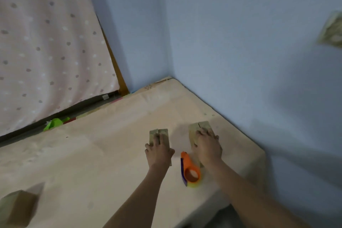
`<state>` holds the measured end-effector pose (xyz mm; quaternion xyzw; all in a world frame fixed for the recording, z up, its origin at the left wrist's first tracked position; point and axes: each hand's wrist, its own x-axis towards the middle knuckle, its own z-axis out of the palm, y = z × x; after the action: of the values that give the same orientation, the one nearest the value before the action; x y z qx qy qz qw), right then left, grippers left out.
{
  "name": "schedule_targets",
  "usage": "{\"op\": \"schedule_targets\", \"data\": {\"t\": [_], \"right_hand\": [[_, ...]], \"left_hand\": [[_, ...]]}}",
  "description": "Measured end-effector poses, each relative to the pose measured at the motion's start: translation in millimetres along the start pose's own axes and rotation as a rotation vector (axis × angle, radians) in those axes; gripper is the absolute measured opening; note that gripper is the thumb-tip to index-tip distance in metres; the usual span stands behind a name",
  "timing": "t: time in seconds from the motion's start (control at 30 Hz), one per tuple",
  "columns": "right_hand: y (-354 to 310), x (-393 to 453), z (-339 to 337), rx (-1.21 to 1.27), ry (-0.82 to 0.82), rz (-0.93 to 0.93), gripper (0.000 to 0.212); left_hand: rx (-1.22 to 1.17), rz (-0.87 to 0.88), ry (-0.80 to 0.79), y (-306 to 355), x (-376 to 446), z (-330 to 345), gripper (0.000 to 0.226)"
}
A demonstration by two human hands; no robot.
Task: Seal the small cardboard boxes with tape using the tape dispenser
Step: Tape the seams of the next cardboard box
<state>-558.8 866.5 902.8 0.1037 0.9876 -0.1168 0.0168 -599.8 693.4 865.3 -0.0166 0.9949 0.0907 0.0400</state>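
Small cardboard boxes: three were countable on the mattress (pixel 111 153). No brand, label or writing could be read on any item.

Landmark for positions: the tape dispenser (pixel 190 170), one unit, orange body with a purple side, lying on the mattress and not held by either hand.

Box 1 (pixel 159 133) lay just to the left of the tape dispenser and slightly beyond it. Its two top flaps met at a centre seam. The left hand (pixel 159 152) rested flat on top of it, fingers spread and extended, pressing down without closing around the box.

Box 2 (pixel 200 128) lay just to the right of the tape dispenser and beyond it, its flaps also meeting at a seam. The right hand (pixel 209 146) lay flat on top, fingers extended, pressing down rather than gripping.

Box 3 (pixel 18 207) stood well to the left of the tape dispenser, nearer the camera, untouched and blurred.

A blurred tan object (pixel 331 31) appeared far to the right and above the tape dispenser against the blue wall (pixel 240 42); it was possibly a fourth box, but the blur prevented confirmation.

One green object (pixel 55 123) lay beyond the mattress edge, to the far left.
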Motion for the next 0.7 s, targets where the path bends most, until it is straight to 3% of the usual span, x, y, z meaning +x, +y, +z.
{"op": "schedule_targets", "data": {"t": [0.33, 0.7], "right_hand": [[71, 58, 9, -0.048, -0.065, 0.058, 0.04], [109, 159, 37, -0.18, -0.284, -0.12, 0.053]], "left_hand": [[-0.042, 0.012, -0.03, 67, 64, 29, 0.071], [-0.22, -0.141, -0.096, 120, 158, 97, 0.074]]}}
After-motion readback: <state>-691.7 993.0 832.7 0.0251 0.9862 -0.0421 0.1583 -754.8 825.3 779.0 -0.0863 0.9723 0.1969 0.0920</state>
